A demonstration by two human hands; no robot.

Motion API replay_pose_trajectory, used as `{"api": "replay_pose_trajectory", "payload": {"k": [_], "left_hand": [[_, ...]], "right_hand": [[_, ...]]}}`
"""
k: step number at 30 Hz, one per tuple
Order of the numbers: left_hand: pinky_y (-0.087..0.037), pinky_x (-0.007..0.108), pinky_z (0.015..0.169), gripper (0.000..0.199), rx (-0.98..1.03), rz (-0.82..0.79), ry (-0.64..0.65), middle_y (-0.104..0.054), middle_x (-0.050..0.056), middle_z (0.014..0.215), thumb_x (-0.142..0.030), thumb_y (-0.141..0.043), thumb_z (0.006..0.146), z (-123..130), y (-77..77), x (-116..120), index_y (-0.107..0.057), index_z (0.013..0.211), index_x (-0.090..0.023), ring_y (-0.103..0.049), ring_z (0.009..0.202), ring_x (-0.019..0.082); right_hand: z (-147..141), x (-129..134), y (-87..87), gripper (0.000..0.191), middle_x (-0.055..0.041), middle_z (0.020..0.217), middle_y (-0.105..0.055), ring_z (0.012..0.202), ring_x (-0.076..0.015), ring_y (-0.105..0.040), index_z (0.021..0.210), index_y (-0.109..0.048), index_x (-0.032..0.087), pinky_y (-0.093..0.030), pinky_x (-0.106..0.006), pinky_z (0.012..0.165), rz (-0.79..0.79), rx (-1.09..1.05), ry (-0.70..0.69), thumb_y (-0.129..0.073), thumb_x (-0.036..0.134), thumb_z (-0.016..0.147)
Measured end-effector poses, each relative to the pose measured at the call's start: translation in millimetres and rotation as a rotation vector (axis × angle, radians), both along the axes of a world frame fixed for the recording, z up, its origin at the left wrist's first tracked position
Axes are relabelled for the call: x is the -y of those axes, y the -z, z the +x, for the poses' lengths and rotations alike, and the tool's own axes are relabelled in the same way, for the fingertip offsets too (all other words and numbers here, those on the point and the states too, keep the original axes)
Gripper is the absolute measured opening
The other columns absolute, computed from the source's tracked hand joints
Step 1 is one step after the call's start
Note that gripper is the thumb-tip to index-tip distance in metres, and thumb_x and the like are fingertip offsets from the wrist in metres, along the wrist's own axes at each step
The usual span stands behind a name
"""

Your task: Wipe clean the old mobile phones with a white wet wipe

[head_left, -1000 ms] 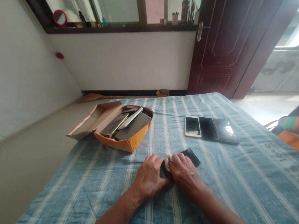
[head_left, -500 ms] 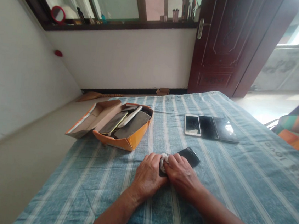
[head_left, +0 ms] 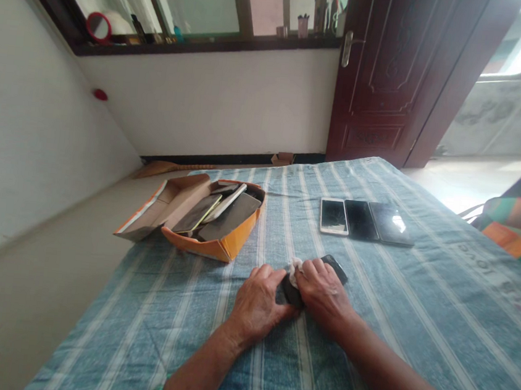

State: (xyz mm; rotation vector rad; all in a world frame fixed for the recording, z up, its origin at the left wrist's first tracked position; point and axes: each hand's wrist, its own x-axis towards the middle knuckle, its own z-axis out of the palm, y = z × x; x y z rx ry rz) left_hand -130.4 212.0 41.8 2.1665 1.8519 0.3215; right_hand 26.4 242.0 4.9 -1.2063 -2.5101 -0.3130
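Observation:
A dark phone (head_left: 293,294) lies on the striped bedsheet between my hands, its far end showing past my right knuckles. My left hand (head_left: 261,300) grips its near left end, with the thumb along the lower edge and the fingers at the upper edge. Bunched in the closed fingers of my right hand (head_left: 322,288) is a white cloth (head_left: 296,272), pressed onto the phone's face. Part of the phone is hidden beneath that hand.
An orange cardboard box (head_left: 232,241) with its lid folded back holds several phones at the left. Beyond my right hand lie a white-framed phone (head_left: 334,216) and two dark phones (head_left: 361,220) in a row. The blue striped bedsheet (head_left: 209,326) spreads beneath everything.
My right hand has slid the cloth a little to the right and away along the phone, baring more of its near end. My left hand keeps its hold.

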Motion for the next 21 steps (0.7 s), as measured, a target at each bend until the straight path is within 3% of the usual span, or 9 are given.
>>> {"api": "replay_pose_trajectory", "payload": {"k": [7, 21], "left_hand": [[-0.043, 0.031, 0.077, 0.038, 0.011, -0.022, 0.017, -0.057, 0.004, 0.089, -0.041, -0.073, 0.065, 0.6, -3.6, 1.2, -0.067, 0.098, -0.022, -0.054, 0.093, 0.025], [-0.043, 0.032, 0.080, 0.044, 0.009, -0.028, 0.023, -0.057, 0.005, 0.092, -0.042, -0.074, 0.065, 1.3, -5.9, 0.9, -0.067, 0.103, -0.022, -0.053, 0.094, 0.025]], "right_hand": [[19.4, -8.4, -0.4, 0.020, -0.0084, 0.088, -0.058, 0.080, -0.0226, -0.048, 0.107, -0.061, 0.012, -0.037, -0.034, 0.068, 0.031, 0.024, 0.111, -0.050, 0.011, 0.091], [64.2, -18.1, 4.5, 0.024, -0.0092, 0.082, -0.058, 0.078, -0.0239, -0.048, 0.097, -0.067, 0.012, -0.035, -0.034, 0.066, -0.035, -0.007, 0.382, -0.047, 0.003, 0.086]]}}
